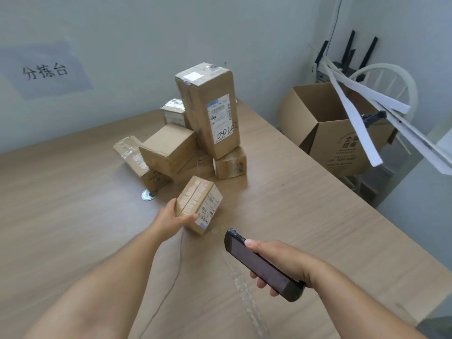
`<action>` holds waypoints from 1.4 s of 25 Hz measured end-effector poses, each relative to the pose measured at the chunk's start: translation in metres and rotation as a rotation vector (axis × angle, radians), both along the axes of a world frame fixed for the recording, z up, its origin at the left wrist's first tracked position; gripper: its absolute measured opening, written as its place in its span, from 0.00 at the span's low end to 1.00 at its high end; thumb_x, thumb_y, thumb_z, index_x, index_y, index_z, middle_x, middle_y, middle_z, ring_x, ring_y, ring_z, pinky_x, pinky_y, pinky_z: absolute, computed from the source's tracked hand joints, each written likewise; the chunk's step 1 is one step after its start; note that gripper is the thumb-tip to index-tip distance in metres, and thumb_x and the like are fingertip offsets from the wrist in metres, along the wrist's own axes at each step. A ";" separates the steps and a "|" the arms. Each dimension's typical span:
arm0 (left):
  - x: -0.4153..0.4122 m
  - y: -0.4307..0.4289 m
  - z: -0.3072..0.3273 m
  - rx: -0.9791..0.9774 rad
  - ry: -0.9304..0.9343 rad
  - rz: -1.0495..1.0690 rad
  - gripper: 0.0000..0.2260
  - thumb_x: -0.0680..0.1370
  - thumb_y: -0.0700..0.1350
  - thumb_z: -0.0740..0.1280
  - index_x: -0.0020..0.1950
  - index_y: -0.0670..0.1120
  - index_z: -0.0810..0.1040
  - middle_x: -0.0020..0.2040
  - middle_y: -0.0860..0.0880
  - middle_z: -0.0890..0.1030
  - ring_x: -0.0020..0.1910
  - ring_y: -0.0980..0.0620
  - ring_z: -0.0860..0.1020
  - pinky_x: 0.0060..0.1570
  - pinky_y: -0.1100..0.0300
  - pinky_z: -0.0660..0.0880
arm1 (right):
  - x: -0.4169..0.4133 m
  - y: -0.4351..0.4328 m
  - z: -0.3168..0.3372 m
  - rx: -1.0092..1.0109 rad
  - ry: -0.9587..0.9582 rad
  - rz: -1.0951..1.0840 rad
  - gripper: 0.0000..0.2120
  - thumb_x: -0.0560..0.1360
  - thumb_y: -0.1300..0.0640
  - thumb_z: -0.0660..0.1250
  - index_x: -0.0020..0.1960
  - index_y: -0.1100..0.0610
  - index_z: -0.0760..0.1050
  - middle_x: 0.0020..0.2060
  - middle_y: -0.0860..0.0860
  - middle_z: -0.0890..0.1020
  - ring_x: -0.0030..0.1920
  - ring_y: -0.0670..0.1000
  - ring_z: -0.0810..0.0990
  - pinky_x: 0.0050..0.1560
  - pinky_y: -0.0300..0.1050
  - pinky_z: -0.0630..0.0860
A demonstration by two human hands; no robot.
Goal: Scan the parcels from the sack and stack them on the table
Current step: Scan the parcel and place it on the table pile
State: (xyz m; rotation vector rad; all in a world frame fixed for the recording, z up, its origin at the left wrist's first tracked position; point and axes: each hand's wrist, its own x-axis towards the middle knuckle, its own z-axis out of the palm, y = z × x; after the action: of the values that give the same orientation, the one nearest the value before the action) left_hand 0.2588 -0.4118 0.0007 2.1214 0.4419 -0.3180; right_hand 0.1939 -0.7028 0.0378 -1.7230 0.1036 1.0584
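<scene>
Left hand (171, 216) grips parcel (199, 204); right hand (276, 263) holds scanner (259, 264).

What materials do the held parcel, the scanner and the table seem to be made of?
Held parcel: brown cardboard, matte, with glossy clear tape and a white paper label. Scanner: likely dark plastic, with a smooth, glassy screen. Table: printed-looking wood grain, probably laminate, with a slight sheen.

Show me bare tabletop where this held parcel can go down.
Bare table spreads left of the left hand and its parcel; another bare stretch runs right of the stack, along the edge by the open carton. Crowded around the stack itself.
</scene>
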 end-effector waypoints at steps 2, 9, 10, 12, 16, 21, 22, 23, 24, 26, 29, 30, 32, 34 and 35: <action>-0.010 0.008 0.001 -0.120 0.014 0.069 0.29 0.70 0.47 0.76 0.66 0.49 0.67 0.59 0.47 0.78 0.45 0.52 0.76 0.45 0.57 0.74 | -0.005 0.010 -0.001 -0.016 0.014 0.043 0.25 0.79 0.37 0.60 0.59 0.58 0.76 0.44 0.56 0.81 0.35 0.51 0.80 0.36 0.47 0.77; -0.027 0.036 0.021 -0.128 0.045 0.107 0.48 0.60 0.48 0.78 0.77 0.51 0.60 0.62 0.47 0.75 0.46 0.50 0.76 0.41 0.58 0.74 | -0.016 0.031 -0.006 -0.074 0.037 0.130 0.24 0.78 0.37 0.61 0.58 0.57 0.77 0.44 0.56 0.81 0.40 0.54 0.81 0.36 0.47 0.77; -0.031 0.039 0.026 -0.126 0.048 0.103 0.45 0.62 0.48 0.78 0.75 0.52 0.62 0.59 0.47 0.77 0.44 0.50 0.76 0.42 0.57 0.74 | -0.016 0.033 -0.006 -0.078 0.027 0.143 0.24 0.78 0.37 0.60 0.58 0.57 0.77 0.44 0.56 0.81 0.40 0.54 0.81 0.36 0.48 0.78; -0.044 0.044 0.036 -0.133 0.026 0.110 0.35 0.63 0.47 0.78 0.69 0.53 0.70 0.50 0.49 0.79 0.39 0.51 0.74 0.41 0.57 0.72 | -0.019 0.038 -0.004 -0.089 0.012 0.193 0.23 0.78 0.38 0.60 0.58 0.57 0.76 0.44 0.56 0.81 0.40 0.54 0.81 0.37 0.48 0.77; -0.079 0.049 0.058 -0.121 0.020 0.185 0.30 0.61 0.48 0.77 0.59 0.55 0.69 0.44 0.50 0.77 0.38 0.51 0.73 0.41 0.56 0.69 | -0.029 0.046 0.002 -0.098 0.018 0.319 0.24 0.78 0.38 0.60 0.59 0.58 0.76 0.43 0.56 0.81 0.40 0.55 0.80 0.36 0.47 0.77; -0.122 0.062 0.073 -0.088 0.013 0.226 0.21 0.64 0.49 0.78 0.50 0.56 0.70 0.45 0.47 0.76 0.38 0.49 0.71 0.41 0.56 0.68 | -0.049 0.052 0.009 -0.086 0.004 0.437 0.32 0.67 0.35 0.62 0.59 0.59 0.76 0.42 0.55 0.81 0.39 0.56 0.80 0.35 0.46 0.77; -0.131 0.063 0.071 -0.038 0.023 0.227 0.23 0.65 0.49 0.78 0.54 0.55 0.70 0.47 0.47 0.76 0.39 0.49 0.72 0.41 0.57 0.69 | -0.052 0.050 0.009 -0.086 -0.003 0.447 0.32 0.67 0.35 0.62 0.59 0.59 0.76 0.42 0.55 0.81 0.39 0.56 0.80 0.35 0.46 0.77; -0.140 0.063 0.068 0.043 0.042 0.231 0.28 0.64 0.51 0.78 0.59 0.54 0.69 0.51 0.47 0.76 0.41 0.49 0.74 0.39 0.58 0.71 | -0.054 0.048 0.010 -0.090 -0.009 0.455 0.32 0.67 0.35 0.62 0.59 0.59 0.76 0.42 0.55 0.81 0.38 0.55 0.80 0.34 0.46 0.77; -0.148 0.064 0.060 0.135 0.073 0.235 0.36 0.61 0.55 0.78 0.65 0.51 0.68 0.55 0.46 0.76 0.44 0.48 0.76 0.38 0.59 0.72 | -0.056 0.047 0.010 -0.093 -0.013 0.461 0.32 0.67 0.35 0.62 0.58 0.59 0.76 0.42 0.55 0.81 0.38 0.55 0.80 0.34 0.46 0.77; -0.165 0.061 0.041 0.257 0.184 0.250 0.44 0.58 0.59 0.76 0.69 0.47 0.64 0.56 0.44 0.76 0.46 0.46 0.78 0.34 0.59 0.73 | -0.058 0.044 0.008 -0.087 -0.015 0.466 0.32 0.67 0.34 0.63 0.58 0.60 0.76 0.42 0.55 0.81 0.38 0.54 0.81 0.34 0.46 0.77; -0.180 0.053 0.020 0.408 0.387 0.172 0.40 0.63 0.60 0.75 0.67 0.44 0.62 0.58 0.43 0.75 0.48 0.46 0.77 0.39 0.57 0.75 | -0.059 0.041 0.004 -0.087 -0.020 0.468 0.32 0.69 0.34 0.63 0.59 0.60 0.76 0.43 0.55 0.82 0.38 0.54 0.81 0.35 0.47 0.77; -0.179 0.052 0.018 0.465 0.435 0.145 0.43 0.63 0.62 0.75 0.68 0.44 0.61 0.61 0.43 0.73 0.55 0.46 0.76 0.48 0.55 0.76 | -0.058 0.041 0.003 -0.087 -0.020 0.470 0.31 0.70 0.35 0.63 0.59 0.59 0.76 0.43 0.55 0.82 0.39 0.54 0.81 0.36 0.47 0.77; -0.168 0.050 0.024 0.566 0.498 0.126 0.51 0.61 0.69 0.73 0.75 0.47 0.56 0.70 0.41 0.65 0.68 0.43 0.67 0.65 0.51 0.68 | -0.056 0.040 0.002 -0.082 -0.015 0.457 0.28 0.75 0.36 0.62 0.60 0.59 0.76 0.43 0.55 0.82 0.39 0.54 0.81 0.36 0.48 0.77; -0.146 0.045 0.033 0.611 0.478 0.110 0.55 0.61 0.73 0.69 0.78 0.53 0.47 0.75 0.41 0.58 0.74 0.41 0.57 0.69 0.48 0.61 | -0.052 0.039 0.002 -0.084 -0.014 0.437 0.25 0.78 0.38 0.61 0.60 0.59 0.76 0.43 0.55 0.82 0.40 0.54 0.81 0.37 0.48 0.78; -0.134 0.040 0.034 0.633 0.449 0.085 0.54 0.62 0.74 0.68 0.78 0.55 0.45 0.75 0.41 0.58 0.75 0.41 0.56 0.69 0.47 0.61 | -0.050 0.039 0.003 -0.089 -0.014 0.430 0.25 0.78 0.38 0.61 0.60 0.58 0.76 0.43 0.55 0.82 0.40 0.54 0.81 0.37 0.48 0.78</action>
State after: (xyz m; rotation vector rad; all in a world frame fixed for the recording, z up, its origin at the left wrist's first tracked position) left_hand 0.1249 -0.3715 0.0351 2.6291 0.9961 -0.6813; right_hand 0.1438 -0.6643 0.0404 -1.8803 -0.2430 1.3688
